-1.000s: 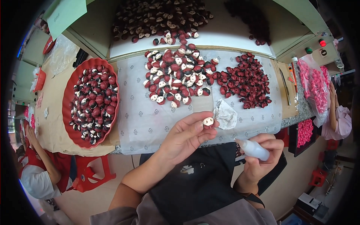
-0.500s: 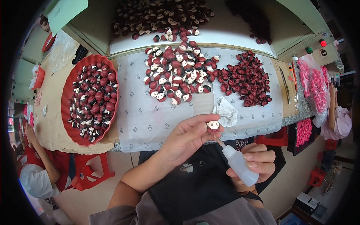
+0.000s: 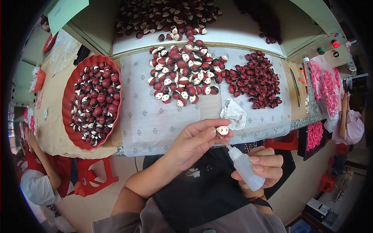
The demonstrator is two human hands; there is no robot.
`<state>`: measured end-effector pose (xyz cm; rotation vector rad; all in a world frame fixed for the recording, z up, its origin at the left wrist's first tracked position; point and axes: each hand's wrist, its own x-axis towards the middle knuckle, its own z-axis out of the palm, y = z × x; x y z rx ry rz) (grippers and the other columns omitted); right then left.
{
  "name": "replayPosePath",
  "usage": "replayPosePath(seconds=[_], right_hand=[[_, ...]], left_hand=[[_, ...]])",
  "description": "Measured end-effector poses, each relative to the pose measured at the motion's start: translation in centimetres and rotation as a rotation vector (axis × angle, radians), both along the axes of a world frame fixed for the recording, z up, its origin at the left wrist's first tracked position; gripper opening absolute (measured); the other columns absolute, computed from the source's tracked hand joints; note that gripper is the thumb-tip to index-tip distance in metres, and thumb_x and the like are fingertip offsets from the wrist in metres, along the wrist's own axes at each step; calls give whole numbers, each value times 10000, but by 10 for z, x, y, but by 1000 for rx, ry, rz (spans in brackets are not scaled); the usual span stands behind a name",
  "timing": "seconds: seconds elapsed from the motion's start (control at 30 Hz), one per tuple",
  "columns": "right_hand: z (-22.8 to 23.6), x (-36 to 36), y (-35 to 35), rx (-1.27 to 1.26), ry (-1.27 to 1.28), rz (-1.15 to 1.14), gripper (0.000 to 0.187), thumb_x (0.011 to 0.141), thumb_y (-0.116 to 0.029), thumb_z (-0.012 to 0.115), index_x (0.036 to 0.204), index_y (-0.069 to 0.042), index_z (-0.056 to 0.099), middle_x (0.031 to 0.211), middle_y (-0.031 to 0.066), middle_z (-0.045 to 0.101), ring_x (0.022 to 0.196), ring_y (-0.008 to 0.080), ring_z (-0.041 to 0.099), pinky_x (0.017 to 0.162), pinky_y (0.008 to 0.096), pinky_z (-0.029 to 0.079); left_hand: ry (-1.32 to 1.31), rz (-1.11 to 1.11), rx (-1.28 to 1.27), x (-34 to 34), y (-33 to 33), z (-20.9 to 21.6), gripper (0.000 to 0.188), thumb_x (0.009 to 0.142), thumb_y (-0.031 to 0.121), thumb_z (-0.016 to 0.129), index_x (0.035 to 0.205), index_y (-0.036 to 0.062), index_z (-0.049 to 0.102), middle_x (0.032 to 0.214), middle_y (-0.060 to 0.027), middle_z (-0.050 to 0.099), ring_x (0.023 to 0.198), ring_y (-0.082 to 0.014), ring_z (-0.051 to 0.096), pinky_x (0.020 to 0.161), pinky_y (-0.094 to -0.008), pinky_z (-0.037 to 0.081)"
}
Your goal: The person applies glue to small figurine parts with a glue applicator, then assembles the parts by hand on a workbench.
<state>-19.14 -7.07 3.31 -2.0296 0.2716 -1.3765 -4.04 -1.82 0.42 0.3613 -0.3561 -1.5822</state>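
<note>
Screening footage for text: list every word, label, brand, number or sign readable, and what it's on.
No readable words or numbers.
White sheet: repeated recycling-type signs; marks beneath too small to read.
Pale green paper, upper left: writing too blurred.
Squeeze bottle in right hand: no text visible.

White sheet (image 3: pixel 155 116): repeated recycling symbols (image 3: pixel 171 128) | green paper (image 3: pixel 72 11): writing (image 3: pixel 57 13) too small to read

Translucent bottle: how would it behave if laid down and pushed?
The translucent bottle in the right hand would likely roll, given its round body. Its walls may flex; they look like thin plastic. The slender nozzle, jutting out, might snag.
</note>
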Motion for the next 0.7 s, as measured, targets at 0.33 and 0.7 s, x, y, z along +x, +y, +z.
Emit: replayPosePath(seconds=[0.33,0.7], right_hand=[[2,-3,1,17,43,15,416,601,-180,740,867,-79,436,810,59,436,567,129,421,458,207,371],[2,-6,-1,5,26,14,434,584,-168,751,871,-74,439,806,61,435,564,130,419,448,202,357]], left_hand=[[-18,6,22,0,0,0,332,843,189,455,1096,-26,461,1058,-102,509,969,-185,501,805,-314,399],[15,17,37,0,0,-1,337,842,192,456,1097,-27,457,1004,-113,534,949,-180,509,828,-323,398]])
